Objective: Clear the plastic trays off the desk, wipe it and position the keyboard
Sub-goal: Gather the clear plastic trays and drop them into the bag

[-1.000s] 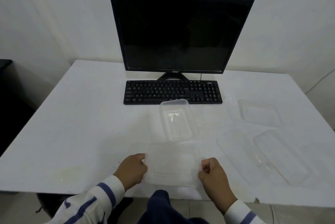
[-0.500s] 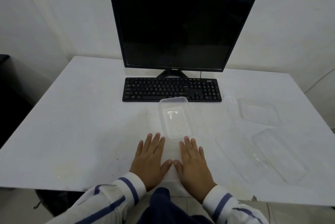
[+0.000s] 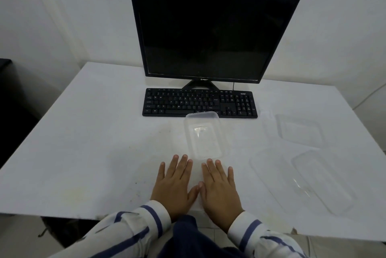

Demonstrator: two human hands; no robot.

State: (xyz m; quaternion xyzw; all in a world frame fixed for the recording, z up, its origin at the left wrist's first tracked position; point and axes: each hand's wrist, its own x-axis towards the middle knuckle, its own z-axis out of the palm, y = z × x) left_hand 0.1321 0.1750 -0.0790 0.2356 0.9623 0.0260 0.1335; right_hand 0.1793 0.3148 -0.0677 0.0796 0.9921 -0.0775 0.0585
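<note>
At the bottom centre of the frame, two white sleeves point(image 3: 146, 220) with blue stripes lead up to both hands, which lie palm down on the white desk point(image 3: 83, 132) near its front edge. The left hand point(image 3: 174, 182) and the right hand point(image 3: 219, 186) are flat and relaxed, with fingers straight and slightly spread, grasping nothing, and their thumbs meet between them. Whether a sheet of clear plastic lies under the palms I cannot tell. Just beyond the fingertips, at the centre of the frame, sits a small clear plastic tray point(image 3: 203, 134), its far rim touching or overlapping the front edge of the black keyboard point(image 3: 200, 103). At lower right lies a long clear tray point(image 3: 321, 180) on or beside a wider flat piece of clear plastic point(image 3: 269, 172). Above these, at mid right, rests another shallow clear tray point(image 3: 300, 130). The keyboard lies just in front of the stand of a dark monitor point(image 3: 211, 32), which fills the upper centre against a pale wall point(image 3: 62, 7).
</note>
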